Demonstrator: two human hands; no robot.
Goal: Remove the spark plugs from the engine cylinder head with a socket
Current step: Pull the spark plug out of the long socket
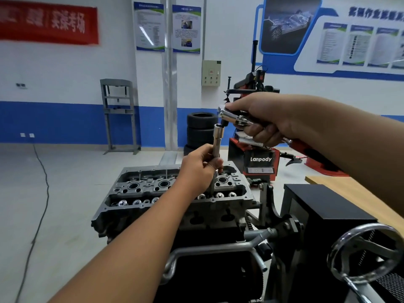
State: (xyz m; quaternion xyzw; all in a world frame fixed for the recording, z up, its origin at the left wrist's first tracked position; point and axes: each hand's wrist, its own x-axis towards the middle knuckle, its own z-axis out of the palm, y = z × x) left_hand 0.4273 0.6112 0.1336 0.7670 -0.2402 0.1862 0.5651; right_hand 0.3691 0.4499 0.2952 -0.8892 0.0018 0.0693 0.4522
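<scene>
Two bare hands work above an engine cylinder head (175, 193). The left hand (200, 165) curls around a long socket (216, 141), standing upright in a plug well under the fingers. The right hand (260, 119) grips a ratchet (231, 117), its drive just above and beside the socket's top, apparently not yet seated. Keeping the socket plumb while the drive drops squarely in should prevent slipping. Left of that hand, two other wells (148, 185) lie open; whether plugs remain inside cannot be seen.
</scene>
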